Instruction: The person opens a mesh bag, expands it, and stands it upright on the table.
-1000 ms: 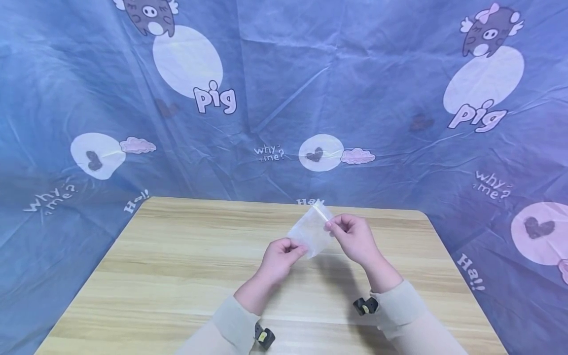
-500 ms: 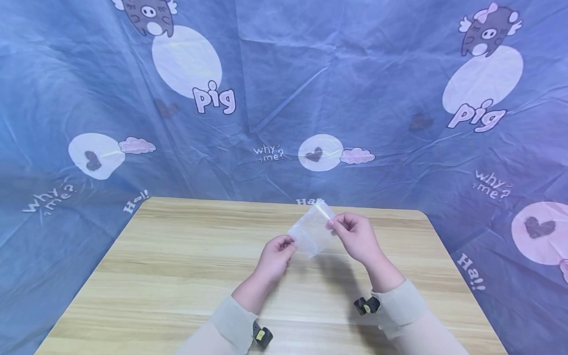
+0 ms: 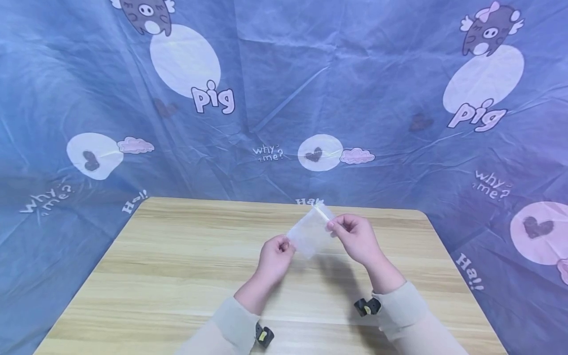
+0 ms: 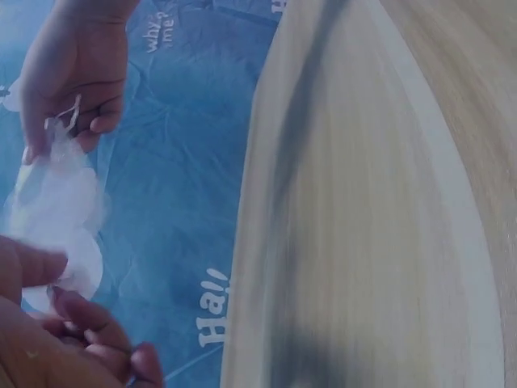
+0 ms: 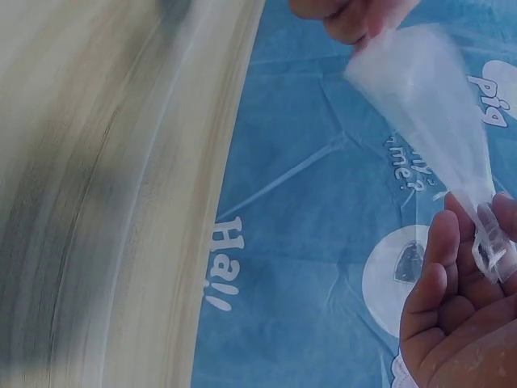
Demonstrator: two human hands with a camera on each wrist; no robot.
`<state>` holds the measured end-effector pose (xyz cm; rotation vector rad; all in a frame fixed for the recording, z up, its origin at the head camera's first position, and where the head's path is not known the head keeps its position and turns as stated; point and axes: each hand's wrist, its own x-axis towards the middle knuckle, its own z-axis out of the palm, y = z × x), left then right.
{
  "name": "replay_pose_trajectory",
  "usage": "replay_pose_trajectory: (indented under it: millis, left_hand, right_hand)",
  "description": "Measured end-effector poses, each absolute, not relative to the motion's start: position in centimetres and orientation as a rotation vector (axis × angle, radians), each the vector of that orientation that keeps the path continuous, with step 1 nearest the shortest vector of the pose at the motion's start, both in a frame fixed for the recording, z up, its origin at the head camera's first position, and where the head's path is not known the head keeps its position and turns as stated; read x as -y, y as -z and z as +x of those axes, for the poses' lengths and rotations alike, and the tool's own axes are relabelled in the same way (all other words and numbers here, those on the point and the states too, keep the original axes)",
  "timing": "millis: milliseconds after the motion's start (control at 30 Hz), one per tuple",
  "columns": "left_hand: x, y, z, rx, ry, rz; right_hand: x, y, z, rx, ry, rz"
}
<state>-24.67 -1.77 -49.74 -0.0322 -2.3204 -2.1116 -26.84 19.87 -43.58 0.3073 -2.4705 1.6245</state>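
A small translucent zip bag (image 3: 310, 231) is held up above the table, its zip strip toward the upper right. My left hand (image 3: 275, 259) pinches the bag's left edge between thumb and index finger. At the zip end, my right hand (image 3: 357, 239) grips the bag with thumb and fingers. Seen from the right wrist, the plastic (image 5: 428, 97) gathers to a narrow bunch at the right hand (image 5: 464, 311). In the left wrist view the bag (image 4: 60, 194) stretches between both hands and looks blurred. No contents can be made out inside it.
The light wood-grain table (image 3: 177, 276) spreads beneath both hands. Behind and at its sides hangs a blue cloth (image 3: 275, 98) with printed pigs and words. Each sleeve cuff carries a small black device, one at the left wrist (image 3: 265, 336) and one at the right wrist (image 3: 367, 306).
My left hand has shifted slightly left and up from the bag's lower part to its left edge, and its fingers curl more now. The right hand has stayed almost still on the zip end.
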Motion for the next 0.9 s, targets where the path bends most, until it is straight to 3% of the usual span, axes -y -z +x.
replay_pose_trajectory:
  millis: [267,633,900]
  left_hand:
    - [2.5,49.6,-25.0,2.274,2.123,0.032]
    - [2.5,50.4,-26.2,2.468,1.745,-0.166]
    - [2.6,51.2,-26.9,2.611,1.646,-0.155]
  right_hand:
    - [-20.2,43.9,-27.1,2.527,-1.513,0.314]
    - [-19.9,45.1,-27.0,2.621,-1.027,0.671]
    - [-19.5,46.0,-27.0,2.602,-0.826,0.821]
